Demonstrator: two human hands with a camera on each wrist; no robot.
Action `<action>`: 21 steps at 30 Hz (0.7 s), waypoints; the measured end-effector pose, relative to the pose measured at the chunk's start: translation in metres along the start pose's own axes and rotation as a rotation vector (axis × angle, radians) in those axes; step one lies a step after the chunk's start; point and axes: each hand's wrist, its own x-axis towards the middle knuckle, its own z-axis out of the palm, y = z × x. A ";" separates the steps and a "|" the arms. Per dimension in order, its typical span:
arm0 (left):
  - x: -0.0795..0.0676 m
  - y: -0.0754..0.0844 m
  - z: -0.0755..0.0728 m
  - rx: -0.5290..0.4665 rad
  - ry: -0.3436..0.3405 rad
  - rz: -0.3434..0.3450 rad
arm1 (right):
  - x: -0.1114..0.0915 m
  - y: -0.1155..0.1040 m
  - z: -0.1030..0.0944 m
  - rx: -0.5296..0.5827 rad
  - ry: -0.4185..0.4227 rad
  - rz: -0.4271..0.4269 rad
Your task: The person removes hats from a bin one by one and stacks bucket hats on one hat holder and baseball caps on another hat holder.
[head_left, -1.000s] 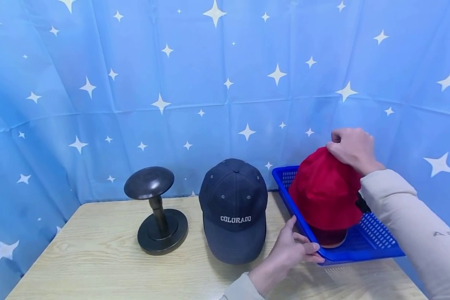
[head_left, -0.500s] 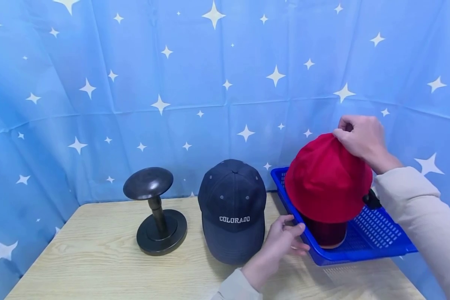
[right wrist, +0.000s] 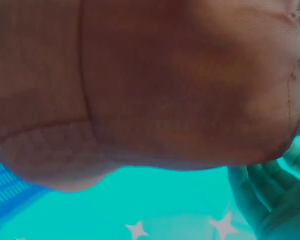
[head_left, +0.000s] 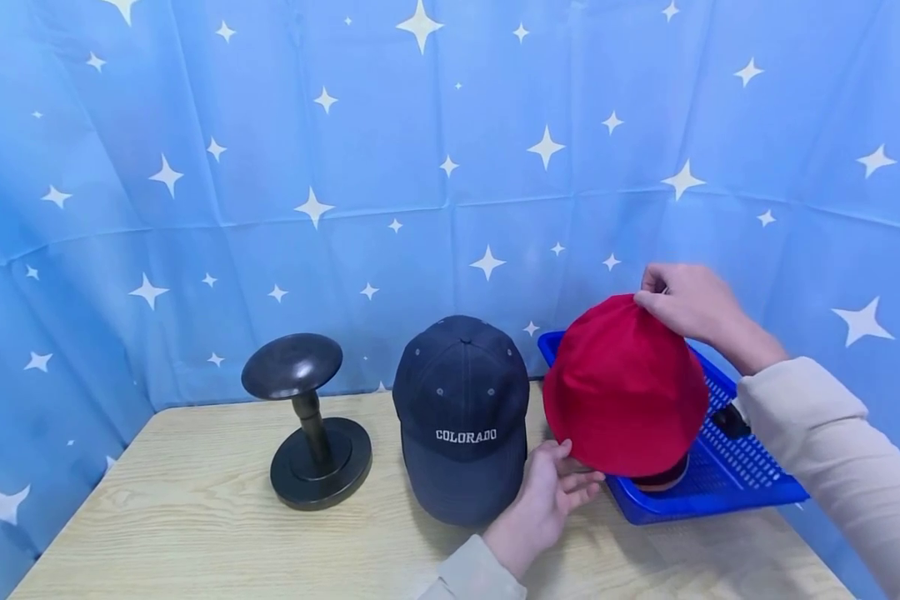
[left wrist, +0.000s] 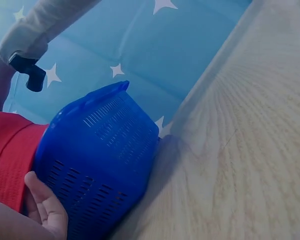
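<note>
A red bucket hat (head_left: 626,392) hangs tilted at the near left side of a blue plastic basket (head_left: 708,500). My right hand (head_left: 697,304) pinches the top of its crown; in the right wrist view the hat (right wrist: 190,90) looks brownish and fills most of the picture. Beside the lower brim is my left hand (head_left: 543,496), its fingers loosely extended and the thumb tip right at the brim's edge. Partly hidden below the hat, a dark red item (head_left: 660,479) with a tan lower edge sits in the basket.
A navy baseball cap (head_left: 461,408) lettered COLORADO stands left of the basket, close to my left hand. Farther left is a dark hat stand (head_left: 311,450) with a domed top and round base. Behind the wooden table (head_left: 195,500) hangs a blue star-patterned curtain (head_left: 270,150).
My right hand has raised the red hat, then brought it left and lower over the basket's near left rim. My left hand has let go of the rim and shifted left toward the brim.
</note>
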 end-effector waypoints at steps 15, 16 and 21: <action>0.006 -0.004 -0.002 -0.007 0.041 -0.003 | -0.011 0.080 0.030 0.387 -0.276 0.243; 0.006 -0.003 -0.002 -0.008 0.038 -0.002 | -0.013 0.085 0.033 0.402 -0.322 0.259; 0.007 -0.003 -0.001 -0.025 0.024 0.014 | -0.022 0.101 0.046 0.527 -0.486 0.373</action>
